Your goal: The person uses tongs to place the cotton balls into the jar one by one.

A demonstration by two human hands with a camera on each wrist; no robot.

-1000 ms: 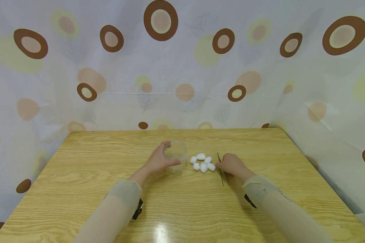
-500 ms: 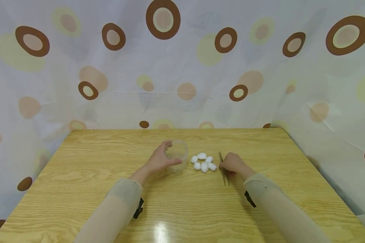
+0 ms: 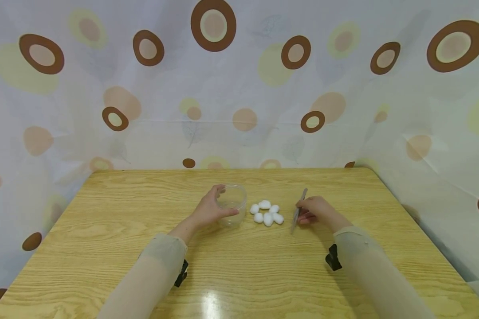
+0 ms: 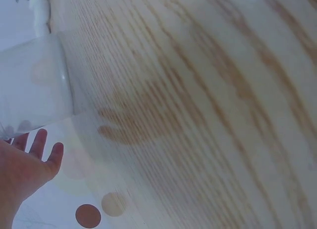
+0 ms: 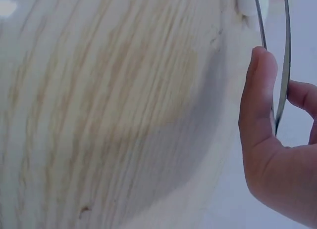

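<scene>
A clear plastic tub stands on the table, and my left hand grips it from the left, thumb in front and fingers around the far side. In the left wrist view the tub shows beside the fingers. To its right lies a ring of several white cotton balls. My right hand pinches metal tweezers between thumb and fingers, right of the cotton balls. In the right wrist view the two tweezer arms stand apart with nothing gripped between them.
The wood-grain table stretches around the hands. Behind it and at the sides hangs a pale curtain with brown and yellow ovals. A black strap piece sits at the right wrist.
My right hand has shifted slightly right and lifted the tweezers from the table, tilting their far end to the right. My left hand and the tub hold nearly the same place.
</scene>
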